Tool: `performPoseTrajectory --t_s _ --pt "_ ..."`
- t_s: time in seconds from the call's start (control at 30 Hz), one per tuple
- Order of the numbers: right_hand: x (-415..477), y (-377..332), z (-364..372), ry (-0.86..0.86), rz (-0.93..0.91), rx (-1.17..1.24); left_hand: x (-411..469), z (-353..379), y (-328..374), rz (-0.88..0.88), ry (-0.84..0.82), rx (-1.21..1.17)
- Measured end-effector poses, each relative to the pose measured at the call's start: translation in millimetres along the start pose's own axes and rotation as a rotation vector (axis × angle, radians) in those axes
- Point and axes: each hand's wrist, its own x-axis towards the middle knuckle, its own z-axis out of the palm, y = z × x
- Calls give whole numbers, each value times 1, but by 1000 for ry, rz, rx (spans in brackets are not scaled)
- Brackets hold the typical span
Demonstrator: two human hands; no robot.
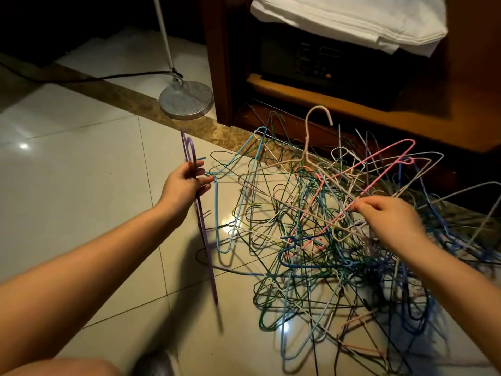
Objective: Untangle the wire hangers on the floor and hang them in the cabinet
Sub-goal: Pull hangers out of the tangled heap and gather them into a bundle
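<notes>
A tangled heap of coloured wire hangers (325, 267) lies on the tiled floor in front of the wooden cabinet (311, 96). My left hand (187, 183) grips the necks of purple hangers (207, 256), which hang edge-on down toward the floor, together with a light blue hanger (218, 213). My right hand (390, 215) pinches a pale beige hanger (306, 147) and a pink hanger (379, 161), lifted from the heap. The beige hook points upward near the cabinet base.
A floor lamp with a round metal base (186, 100) and a black cord (81, 78) stands left of the cabinet. Inside the cabinet sit a dark safe (322, 61) and folded white linen (352, 20). A brown marble strip (122, 96) crosses the tiles.
</notes>
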Motion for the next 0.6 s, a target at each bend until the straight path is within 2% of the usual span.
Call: performPoseTrajectory --t_s 0.13,0.27,0.47,0.6 --pt "-9 4 -5 83 -62 -95 1 -3 -2 4 6 22" --pt "-14 7 -5 90 -80 -63 -4 0 -8 -43 -9 19" --pt "-2 12 -37 62 16 173 -9 4 -11 -56 -13 10" --pt "-12 1 -30 3 98 519 -23 25 6 -43 -17 -45"
